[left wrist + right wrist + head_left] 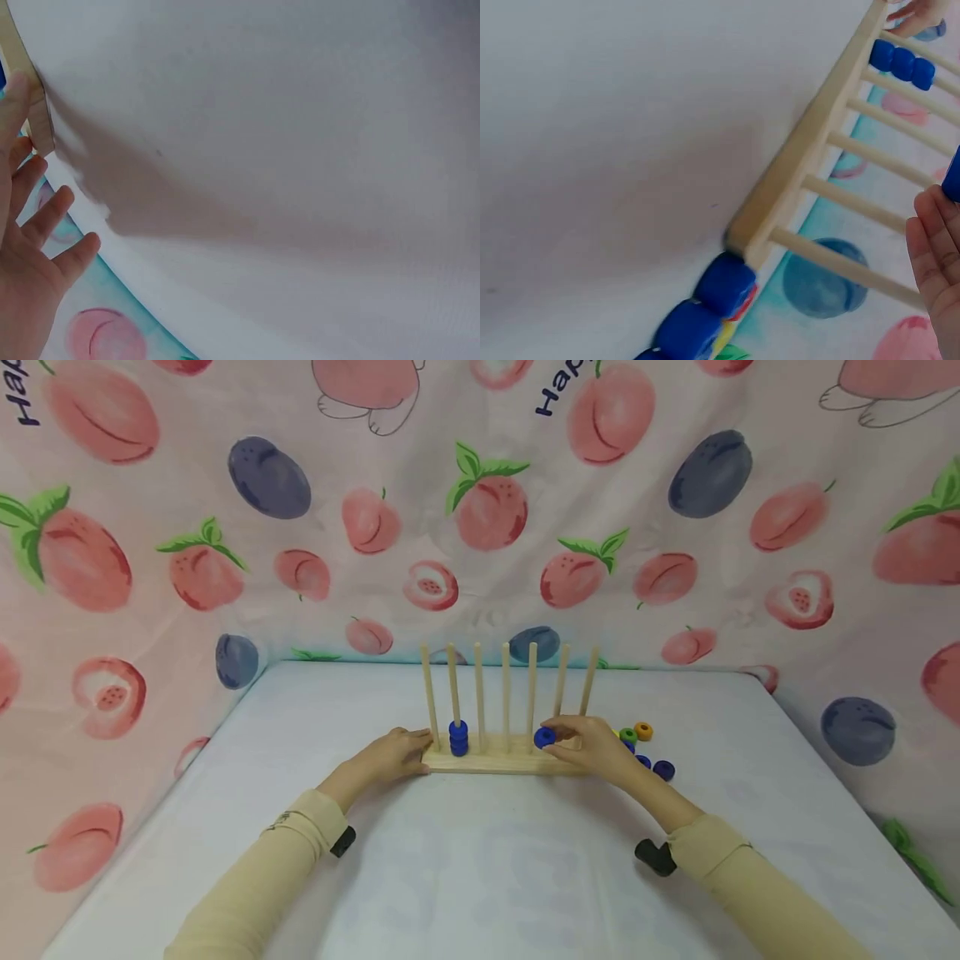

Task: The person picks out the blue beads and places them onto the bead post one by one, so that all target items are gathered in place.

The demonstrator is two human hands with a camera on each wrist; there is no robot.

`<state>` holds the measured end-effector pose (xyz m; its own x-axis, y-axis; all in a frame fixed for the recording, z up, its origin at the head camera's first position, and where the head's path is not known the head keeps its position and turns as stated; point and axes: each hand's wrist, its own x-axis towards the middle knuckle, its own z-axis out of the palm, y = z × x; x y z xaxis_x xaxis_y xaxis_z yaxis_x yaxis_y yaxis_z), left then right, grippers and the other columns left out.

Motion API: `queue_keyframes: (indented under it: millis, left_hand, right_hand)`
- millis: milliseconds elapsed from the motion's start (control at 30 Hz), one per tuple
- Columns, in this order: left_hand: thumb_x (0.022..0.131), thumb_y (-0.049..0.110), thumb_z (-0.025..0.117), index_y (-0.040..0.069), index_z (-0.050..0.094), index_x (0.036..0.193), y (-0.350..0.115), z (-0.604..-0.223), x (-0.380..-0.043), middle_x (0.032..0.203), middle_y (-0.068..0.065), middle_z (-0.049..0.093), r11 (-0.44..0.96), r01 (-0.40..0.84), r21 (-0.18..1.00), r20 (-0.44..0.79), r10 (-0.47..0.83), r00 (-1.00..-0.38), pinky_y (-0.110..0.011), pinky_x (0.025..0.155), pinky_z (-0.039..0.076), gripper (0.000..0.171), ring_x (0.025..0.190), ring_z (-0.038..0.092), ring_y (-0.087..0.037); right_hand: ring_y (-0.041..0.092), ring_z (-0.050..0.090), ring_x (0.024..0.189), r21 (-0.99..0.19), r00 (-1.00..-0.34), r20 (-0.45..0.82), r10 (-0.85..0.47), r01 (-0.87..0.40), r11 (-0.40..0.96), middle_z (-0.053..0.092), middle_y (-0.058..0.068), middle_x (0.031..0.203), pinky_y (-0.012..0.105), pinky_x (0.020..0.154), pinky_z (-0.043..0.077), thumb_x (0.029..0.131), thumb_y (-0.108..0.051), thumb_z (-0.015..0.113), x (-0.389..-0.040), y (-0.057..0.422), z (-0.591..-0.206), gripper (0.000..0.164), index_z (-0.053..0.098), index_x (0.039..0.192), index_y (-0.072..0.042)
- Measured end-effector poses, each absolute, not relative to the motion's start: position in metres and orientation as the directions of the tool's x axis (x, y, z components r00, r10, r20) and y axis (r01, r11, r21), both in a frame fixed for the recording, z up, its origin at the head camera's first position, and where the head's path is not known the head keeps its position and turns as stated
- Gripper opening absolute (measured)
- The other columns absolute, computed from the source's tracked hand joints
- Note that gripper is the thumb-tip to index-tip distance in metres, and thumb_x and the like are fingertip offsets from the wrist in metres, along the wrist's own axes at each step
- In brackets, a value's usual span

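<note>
My right hand pinches a blue bead right of centre frame, low by the pegs — my left hand grips the left end of the rack between thumb and fingers. Three beads sit stacked on the second peg from frame left; loose beads lie at centre right. I judge a rim-only pinch best, hole clear, bead raised above the peg tops and squared before lowering — the rack held firm throughout.
</note>
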<state>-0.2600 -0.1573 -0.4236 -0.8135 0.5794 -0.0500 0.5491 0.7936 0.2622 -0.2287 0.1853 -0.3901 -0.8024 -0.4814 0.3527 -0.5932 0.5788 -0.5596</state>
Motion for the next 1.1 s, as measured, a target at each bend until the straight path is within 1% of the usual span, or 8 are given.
queue_keyframes:
  millis: [133, 233, 367, 533, 667, 733, 933, 1100]
  left_hand:
    - [0.089, 0.03, 0.064, -0.006, 0.05, 0.132, -0.158, -0.425, -0.26, 0.139, -0.023, 0.048, 0.776, 0.594, 0.214, -0.02, 0.611, -0.791, -0.052, 0.108, 0.036, 0.058, 0.127, 0.044, -0.043]
    - [0.089, 0.028, 0.064, -0.007, 0.05, 0.131, -0.157, -0.427, -0.258, 0.138, -0.024, 0.048, 0.769, 0.601, 0.216, -0.012, 0.618, -0.786, -0.053, 0.11, 0.033, 0.056, 0.129, 0.043, -0.043]
    - [0.092, 0.028, 0.06, -0.005, 0.045, 0.136, -0.158, -0.433, -0.255, 0.143, -0.024, 0.042, 0.768, 0.578, 0.276, -0.036, 0.609, -0.792, -0.055, 0.11, 0.031, 0.058, 0.132, 0.037, -0.046]
    - [0.096, 0.029, 0.054, -0.001, 0.034, 0.143, -0.161, -0.436, -0.253, 0.152, -0.018, 0.029, 0.792, 0.527, 0.309, -0.078, 0.573, -0.815, -0.058, 0.111, 0.028, 0.06, 0.138, 0.028, -0.044]
    - [0.097, 0.031, 0.051, 0.002, 0.03, 0.146, -0.161, -0.434, -0.254, 0.154, -0.014, 0.026, 0.798, 0.512, 0.319, -0.098, 0.564, -0.82, -0.061, 0.11, 0.027, 0.061, 0.139, 0.028, -0.041]
    - [0.098, 0.032, 0.049, 0.002, 0.029, 0.146, -0.16, -0.434, -0.255, 0.154, -0.015, 0.026, 0.796, 0.511, 0.326, -0.109, 0.568, -0.816, -0.061, 0.11, 0.027, 0.061, 0.139, 0.028, -0.041]
    - [0.099, 0.032, 0.046, 0.001, 0.026, 0.147, -0.159, -0.43, -0.253, 0.154, -0.017, 0.023, 0.795, 0.486, 0.364, -0.15, 0.565, -0.811, -0.062, 0.112, 0.023, 0.061, 0.14, 0.025, -0.041]
    - [0.1, 0.032, 0.045, 0.002, 0.025, 0.148, -0.159, -0.427, -0.255, 0.154, -0.018, 0.024, 0.806, 0.474, 0.354, -0.159, 0.551, -0.819, -0.061, 0.112, 0.023, 0.06, 0.139, 0.026, -0.043]
  right_hand:
    - [0.028, 0.068, 0.085, -0.544, -0.781, 0.39, -0.488, -0.623, 0.563, 0.072, 0.017, 0.095, 0.042, 0.078, 0.058, 0.081, -0.008, 0.072, -0.229, 0.177, -0.385, 0.032, 0.065, 0.11, 0.006]
    - [0.028, 0.068, 0.083, -0.529, -0.762, 0.417, -0.495, -0.646, 0.55, 0.072, 0.017, 0.095, 0.04, 0.077, 0.058, 0.081, -0.008, 0.073, -0.229, 0.172, -0.383, 0.032, 0.065, 0.109, 0.006]
    - [0.027, 0.068, 0.084, -0.522, -0.752, 0.419, -0.509, -0.659, 0.542, 0.071, 0.017, 0.098, 0.041, 0.077, 0.057, 0.081, -0.008, 0.072, -0.228, 0.164, -0.381, 0.032, 0.065, 0.11, 0.004]
    - [0.025, 0.067, 0.088, -0.548, -0.762, 0.388, -0.519, -0.643, 0.535, 0.071, 0.014, 0.101, 0.039, 0.081, 0.057, 0.084, -0.014, 0.071, -0.23, 0.151, -0.372, 0.032, 0.065, 0.112, 0.001]
    - [0.026, 0.067, 0.089, -0.571, -0.772, 0.391, -0.501, -0.63, 0.526, 0.07, 0.014, 0.101, 0.041, 0.081, 0.057, 0.084, -0.014, 0.071, -0.231, 0.142, -0.364, 0.033, 0.065, 0.113, 0.001]
    - [0.026, 0.067, 0.089, -0.568, -0.769, 0.402, -0.496, -0.635, 0.523, 0.07, 0.014, 0.101, 0.04, 0.08, 0.057, 0.084, -0.015, 0.071, -0.231, 0.139, -0.36, 0.034, 0.065, 0.113, 0.002]
    - [0.022, 0.067, 0.089, -0.532, -0.748, 0.428, -0.507, -0.662, 0.528, 0.071, 0.01, 0.102, 0.036, 0.08, 0.057, 0.084, -0.018, 0.071, -0.233, 0.127, -0.352, 0.033, 0.065, 0.113, -0.002]
    - [0.023, 0.068, 0.089, -0.524, -0.724, 0.438, -0.533, -0.687, 0.504, 0.071, 0.01, 0.101, 0.038, 0.083, 0.057, 0.085, -0.016, 0.071, -0.236, 0.119, -0.344, 0.031, 0.065, 0.112, -0.002]
